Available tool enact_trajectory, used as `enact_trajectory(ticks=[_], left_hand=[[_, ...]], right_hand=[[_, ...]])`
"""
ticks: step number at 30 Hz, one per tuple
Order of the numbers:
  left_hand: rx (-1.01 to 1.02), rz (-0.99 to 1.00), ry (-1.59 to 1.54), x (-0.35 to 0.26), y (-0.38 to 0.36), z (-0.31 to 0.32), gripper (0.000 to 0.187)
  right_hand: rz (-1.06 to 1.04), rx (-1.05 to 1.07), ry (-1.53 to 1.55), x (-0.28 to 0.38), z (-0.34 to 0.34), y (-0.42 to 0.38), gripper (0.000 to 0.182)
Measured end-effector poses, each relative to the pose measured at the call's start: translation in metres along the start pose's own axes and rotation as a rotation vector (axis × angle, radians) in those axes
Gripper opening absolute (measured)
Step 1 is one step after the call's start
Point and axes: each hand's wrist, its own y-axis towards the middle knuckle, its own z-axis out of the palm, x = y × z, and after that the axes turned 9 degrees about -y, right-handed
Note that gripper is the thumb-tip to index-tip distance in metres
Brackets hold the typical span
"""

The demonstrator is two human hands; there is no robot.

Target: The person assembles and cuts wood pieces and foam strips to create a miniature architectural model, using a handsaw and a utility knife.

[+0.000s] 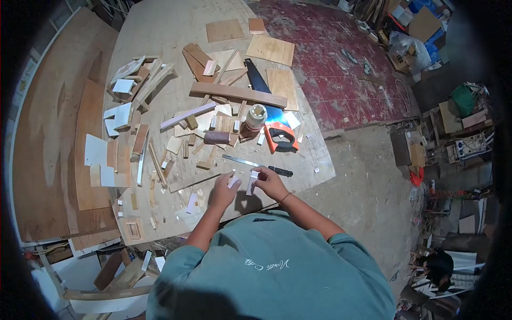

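Near the front edge of the wooden table, my left hand [224,191] is closed on a small white-faced block [233,182]. Just to its right, my right hand [271,184] pinches a small white-faced strip [251,186]; a gap separates the two pieces. Beyond my fingers lies a thin blade [240,160] with a black handle [280,171], close to my right hand. Another pale strip [192,203] rests on the table left of my left hand. A long dark-edged line or strip runs just behind my left hand.
A handsaw with an orange handle [281,137] lies beside a glass jar [255,121]. A dark cylinder [217,137], a long wooden bar [238,94] and several offcuts cover the middle. Curved wooden pieces [154,85] stand left. The table [314,165] ends near my right arm.
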Motion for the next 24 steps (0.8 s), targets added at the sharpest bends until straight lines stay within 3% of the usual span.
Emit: enact_trajectory(ticks=[2, 3, 4, 6, 7, 9, 11, 12, 13, 14, 15, 18, 24], left_hand=[[0.251, -0.243, -0.725, -0.017, -0.002, -0.003, 0.043], [0.362, -0.275, -0.941, -0.031, -0.005, -0.009, 0.042], [0.346, -0.281, -0.939, -0.044, -0.009, -0.014, 0.042], [0.49, -0.248, -0.935, -0.072, -0.014, -0.021, 0.04], [0.412, -0.308, -0.911, -0.072, -0.017, -0.013, 0.032], [0.374, -0.35, -0.86, -0.077, -0.025, -0.004, 0.03], [0.296, -0.413, -0.719, -0.082, -0.033, 0.004, 0.025], [0.212, -0.435, -0.854, -0.077, -0.04, 0.015, 0.024], [0.168, -0.443, -0.887, -0.071, -0.049, 0.024, 0.023], [0.124, -0.458, -0.921, -0.067, -0.059, 0.029, 0.023], [0.025, -0.486, -0.936, -0.072, -0.07, 0.032, 0.022], [-0.175, -0.615, -0.981, -0.079, -0.111, 0.035, 0.022], [-0.492, -0.777, -0.924, -0.086, -0.185, 0.034, 0.018]], right_hand=[[-0.05, 0.146, 0.198, 0.012, -0.01, 0.003, 0.038], [-0.107, 0.179, 0.23, 0.022, -0.014, 0.003, 0.034], [-0.11, 0.195, 0.233, 0.032, -0.021, 0.003, 0.034], [-0.129, 0.336, -0.106, 0.055, -0.039, 0.004, 0.034], [-0.266, 0.323, -0.39, 0.064, -0.049, 0.009, 0.034], [-0.286, 0.273, -0.484, 0.056, -0.067, 0.031, 0.035], [-0.284, 0.063, -0.521, 0.052, -0.089, 0.058, 0.038], [-0.434, -0.129, -0.652, 0.049, -0.1, 0.082, 0.037], [-0.423, -0.122, -0.795, 0.046, -0.119, 0.106, 0.035], [-0.307, -0.238, -0.626, 0.04, -0.122, 0.124, 0.033], [-0.433, -0.303, -0.696, 0.049, -0.13, 0.136, 0.033], [-0.627, -0.331, -0.822, 0.061, -0.135, 0.166, 0.026], [-0.631, -0.229, -0.908, 0.068, -0.131, 0.189, 0.013]])
